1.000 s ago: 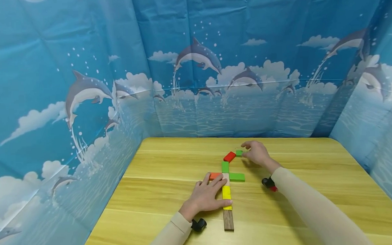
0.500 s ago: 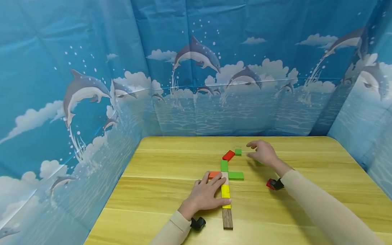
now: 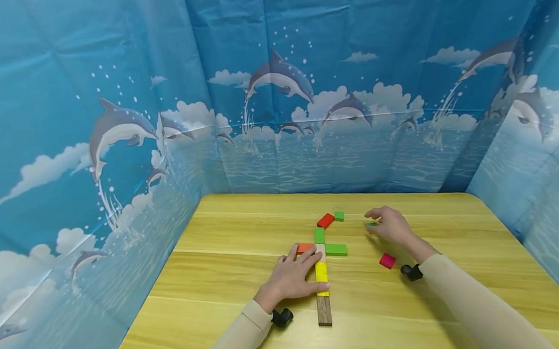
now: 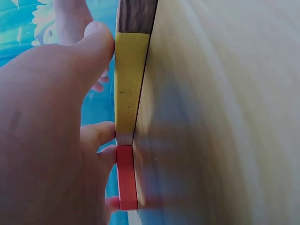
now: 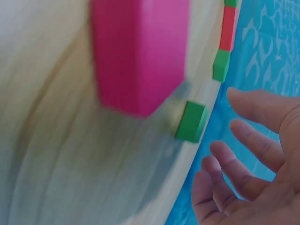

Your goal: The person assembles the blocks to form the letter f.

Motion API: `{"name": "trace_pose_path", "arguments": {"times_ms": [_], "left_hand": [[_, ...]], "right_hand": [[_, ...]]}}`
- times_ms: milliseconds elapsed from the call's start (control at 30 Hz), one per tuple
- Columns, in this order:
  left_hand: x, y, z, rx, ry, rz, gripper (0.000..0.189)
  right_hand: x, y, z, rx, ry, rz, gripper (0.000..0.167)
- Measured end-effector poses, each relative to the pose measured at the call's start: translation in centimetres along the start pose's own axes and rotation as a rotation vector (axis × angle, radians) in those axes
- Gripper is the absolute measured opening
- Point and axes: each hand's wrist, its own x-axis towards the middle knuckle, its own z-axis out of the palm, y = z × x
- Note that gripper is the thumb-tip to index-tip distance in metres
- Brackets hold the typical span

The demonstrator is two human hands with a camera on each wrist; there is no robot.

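My left hand rests on a row of flat wooden blocks, fingers spread. Its fingertips touch the orange-red block and the pale block, while the thumb lies on the yellow block. A dark brown block ends the row nearest me. Over a loose green block at the right, my right hand hovers with fingers apart and nothing between them. A pinkish-red block lies below that hand, large and close in the right wrist view.
Beyond the pale block come a green block, a slanted red block and a small green block. Another green block juts out to the right. A blue dolphin-print curtain surrounds the wooden table.
My right hand has drawn away rightward from the small green block at the far end to the loose green one. The pinkish-red block has come into full view. The left hand stays put.
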Motion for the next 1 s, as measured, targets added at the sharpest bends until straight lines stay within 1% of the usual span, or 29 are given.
{"name": "trace_pose_path", "arguments": {"times_ms": [200, 300, 367, 600, 700, 1000], "left_hand": [[0.0, 0.1, -0.1, 0.004, -0.009, 0.003, 0.089], [0.0, 0.1, -0.2, 0.012, -0.009, 0.003, 0.089], [0.0, 0.0, -0.1, 0.015, -0.005, 0.003, 0.089], [0.0, 0.0, 0.0, 0.017, 0.001, 0.004, 0.09], [0.0, 0.0, 0.0, 0.02, 0.002, 0.004, 0.09], [0.1, 0.0, 0.2, 0.032, -0.003, 0.006, 0.091]], "right_hand": [[-0.3, 1.6, 0.3, 0.019, -0.061, -0.016, 0.045], [-0.2, 2.1, 0.6, 0.016, -0.083, -0.038, 0.045], [0.0, 2.4, 0.8, 0.005, -0.083, -0.045, 0.044], [0.3, 2.8, 1.0, -0.023, -0.047, -0.054, 0.037], [0.4, 3.0, 1.0, -0.034, -0.04, -0.061, 0.036], [0.5, 3.3, 0.9, -0.057, -0.031, -0.041, 0.037]]}}
